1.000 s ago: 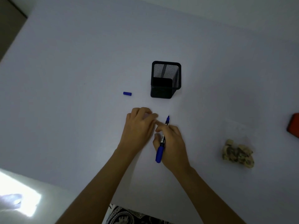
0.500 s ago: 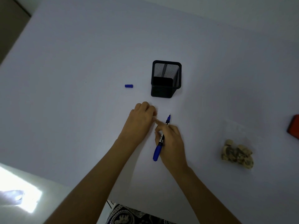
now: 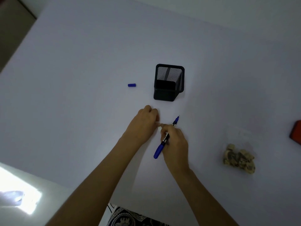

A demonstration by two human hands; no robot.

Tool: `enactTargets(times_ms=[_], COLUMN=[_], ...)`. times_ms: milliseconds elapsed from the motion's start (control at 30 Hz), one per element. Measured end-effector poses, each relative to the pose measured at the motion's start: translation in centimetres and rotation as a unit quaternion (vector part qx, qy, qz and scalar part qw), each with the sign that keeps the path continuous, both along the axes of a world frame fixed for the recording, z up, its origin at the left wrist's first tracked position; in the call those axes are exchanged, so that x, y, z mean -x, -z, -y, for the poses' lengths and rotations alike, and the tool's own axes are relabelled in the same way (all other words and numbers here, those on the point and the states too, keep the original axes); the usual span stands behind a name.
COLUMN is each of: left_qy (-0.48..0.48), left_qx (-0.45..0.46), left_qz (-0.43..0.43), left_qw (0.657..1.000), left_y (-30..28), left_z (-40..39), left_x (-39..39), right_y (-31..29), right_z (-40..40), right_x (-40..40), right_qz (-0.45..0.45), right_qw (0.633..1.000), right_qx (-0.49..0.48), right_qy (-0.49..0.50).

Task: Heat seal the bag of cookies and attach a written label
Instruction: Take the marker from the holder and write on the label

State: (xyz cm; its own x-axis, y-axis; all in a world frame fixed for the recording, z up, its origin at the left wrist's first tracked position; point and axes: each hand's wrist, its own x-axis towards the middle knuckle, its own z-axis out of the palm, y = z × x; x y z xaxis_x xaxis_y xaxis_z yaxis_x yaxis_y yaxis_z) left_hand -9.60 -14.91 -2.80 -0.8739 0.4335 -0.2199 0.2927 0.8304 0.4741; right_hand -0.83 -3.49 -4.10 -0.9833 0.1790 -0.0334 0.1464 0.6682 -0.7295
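Right hand [image 3: 175, 141] grips uncapped blue pen [image 3: 164, 141], left hand [image 3: 144, 122] curled knuckles-up on bench [image 3: 81, 62], its hold unclear.

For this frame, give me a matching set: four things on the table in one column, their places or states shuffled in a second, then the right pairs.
Things:
1. pen
2. pen cap
3. mesh pen holder
4. bag of cookies

Places or states:
A. far right of the hands, untouched
B. held in the right hand, tip bare
C. upright beyond the hands
D. lying loose, left of the holder

Pairs: 1-B, 2-D, 3-C, 4-A
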Motion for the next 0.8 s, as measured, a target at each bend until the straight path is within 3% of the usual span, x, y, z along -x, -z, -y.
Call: enactTargets(times_ms=[200, 400, 533, 667, 800], left_qy=[-0.063, -0.143, -0.158, -0.187, -0.181], left_qx=[-0.06, -0.141, -0.165, -0.209, -0.205], left_qz=[0.056, 0.093, 0.083, 0.064, 0.058], left_qw=[0.995, 0.975, 0.97, 0.958, 0.96], left_y=[-0.9, -1.7, -2.3, -2.4, -1.9], left_z=[-0.6, -0.8, -0.8, -0.4, -0.2], left_x=[-0.5, -1.5, -1.8, -2.2, -3.1], right_y=[0.2, -1.4, -2.3, -2.4, -2.4], right_z=[0.2, 0.4, 0.4, 0.0, -0.1], right_x=[-0.1, 1.5, 2.7, 3.2, 2.9], right_qz=[0.001, 0.039, 0.042, 0.075, 0.104], right_qw=[1.0, 0.994, 0.985, 0.953, 0.951], right_qx=[0.006, 0.078, 0.131, 0.254, 0.249], right_qy=[0.01, 0.06, 0.105, 0.148, 0.15])
